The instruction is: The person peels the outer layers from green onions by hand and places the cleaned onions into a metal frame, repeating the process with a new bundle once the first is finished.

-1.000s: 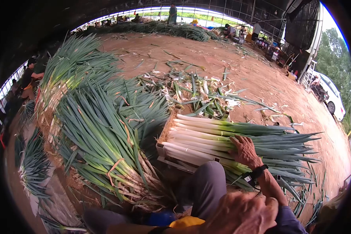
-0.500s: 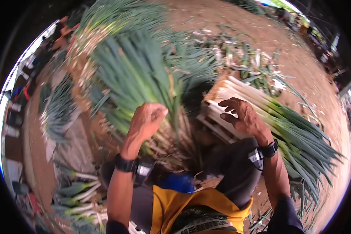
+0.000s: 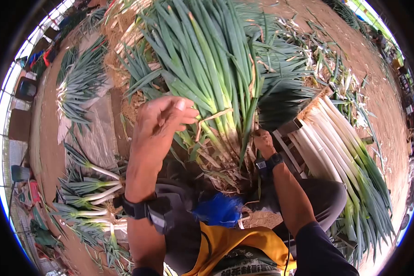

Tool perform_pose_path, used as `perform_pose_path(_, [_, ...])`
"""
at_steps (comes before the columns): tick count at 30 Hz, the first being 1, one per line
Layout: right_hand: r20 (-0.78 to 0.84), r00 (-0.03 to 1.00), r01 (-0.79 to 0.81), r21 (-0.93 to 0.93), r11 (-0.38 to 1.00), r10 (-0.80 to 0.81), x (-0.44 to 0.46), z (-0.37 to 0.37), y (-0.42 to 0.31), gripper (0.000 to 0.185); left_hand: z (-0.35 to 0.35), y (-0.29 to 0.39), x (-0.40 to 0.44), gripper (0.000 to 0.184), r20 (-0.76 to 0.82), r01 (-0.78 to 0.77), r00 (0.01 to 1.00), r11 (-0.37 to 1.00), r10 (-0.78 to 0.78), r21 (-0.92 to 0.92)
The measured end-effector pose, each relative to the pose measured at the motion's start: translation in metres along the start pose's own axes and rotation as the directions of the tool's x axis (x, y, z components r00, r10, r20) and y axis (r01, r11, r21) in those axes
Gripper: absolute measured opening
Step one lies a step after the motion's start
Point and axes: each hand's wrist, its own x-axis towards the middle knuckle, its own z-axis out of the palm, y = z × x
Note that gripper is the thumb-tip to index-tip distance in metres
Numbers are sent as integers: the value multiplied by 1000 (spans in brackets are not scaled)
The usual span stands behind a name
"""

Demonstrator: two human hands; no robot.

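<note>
A large pile of unpeeled long green onions (image 3: 216, 87) lies in front of me, leaves pointing away and soil-brown roots towards my lap. My left hand (image 3: 158, 122) hovers over its left side, fingers loosely bent and apart, holding nothing. At the pile's right edge, my right hand (image 3: 264, 143) has its fingers closed at the lower stem of an outer green onion; the fingertips are partly hidden. Peeled green onions (image 3: 329, 138) with white stems rest on a crate (image 3: 295, 126) to my right. A blue object (image 3: 218, 209) sits between my legs, blurred.
More green onions lie on the ground at left, in a far bundle (image 3: 80, 89) and a near bundle (image 3: 94, 198). A grey sheet (image 3: 99, 142) covers soil there. Stripped leaves and peelings (image 3: 329, 64) litter the ground behind the crate. A wire fence stands along the far left.
My right hand has moved from above the peeled green onions left to the pile's edge, and its fingers have closed. My left hand appears nearer. The view has shifted and sharpened.
</note>
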Motion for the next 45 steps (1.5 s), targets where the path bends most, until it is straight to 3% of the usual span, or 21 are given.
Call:
perform_pose_path(2, [-158,987,-7,37,999,13,27,37,35,35,-3,5,-6,34,5,1,1000,1000,-1,19])
perform_pose_path(4, [-442,896,126,178,976,-36,70,97,98,28,-6,9,-9,34,43,17,999,999,-19,48])
perform_pose_path(6, [-594,804,208,256,944,-16,62,105,93,27,-7,13,-11,34,40,25,999,998,-27,52])
perform_pose_path(8, [-641,762,176,338,924,90,-22,50,-5,31,-8,10,-11,33,40,19,999,999,-20,37])
perform_pose_path(9, [-726,687,160,196,968,34,-3,79,20,34,-8,8,-11,33,42,12,999,1000,-13,21])
perform_pose_path(12, [-394,918,182,513,839,42,-17,94,16,43,-3,8,-11,33,59,7,998,1000,-8,9])
perform_pose_path(13, [-391,920,96,196,976,-13,-20,89,14,43,-2,9,-11,33,67,7,998,1000,-8,12])
perform_pose_path(16, [-422,893,288,276,917,-154,-25,77,1,26,-1,7,-12,34,127,21,992,999,-27,49])
perform_pose_path(17, [-344,939,128,314,941,-13,-26,72,-5,27,0,6,-12,34,117,21,993,999,-26,41])
perform_pose_path(20, [-491,863,173,58,983,-123,-33,57,-19,64,5,2,-14,34,92,13,996,999,-17,46])
perform_pose_path(21, [-626,778,197,154,968,-59,-31,52,-25,55,4,0,-14,34,83,7,996,997,-13,71])
perform_pose_path(25, [-770,636,269,287,919,54,37,57,32,42,0,10,-14,33,125,38,991,996,-48,84])
perform_pose_path(28, [-579,801,332,220,917,-152,80,70,87,42,0,11,-15,33,116,35,992,996,-44,80])
perform_pose_path(29, [-734,645,393,80,916,-213,82,73,66,43,0,11,-15,33,121,38,991,997,-47,71])
perform_pose_path(31, [-694,615,385,-150,911,-375,76,64,62,43,0,9,-13,33,128,49,990,997,-56,54])
perform_pose_path(34, [-565,819,457,536,710,-101,16,25,-2,26,4,0,-12,33,94,8,996,1000,-10,22])
perform_pose_path(36, [-577,816,335,513,791,29,-10,7,-39,31,5,-1,-10,33,92,-18,996,999,14,43])
perform_pose_path(37, [-672,737,347,459,818,64,-21,6,-48,35,5,-1,-10,33,90,-30,996,998,25,52])
perform_pose_path(40, [-627,779,496,593,634,-23,-54,-32,-76,32,6,-7,-8,20,90,-110,990,994,110,-1])
perform_pose_path(42, [-761,641,658,475,584,-103,-69,-59,-112,20,7,-18,-6,20,102,-134,986,991,135,-18])
perform_pose_path(45, [-766,609,726,434,533,-207,-94,-105,-157,23,6,-14,-5,29,120,-41,992,999,40,4])
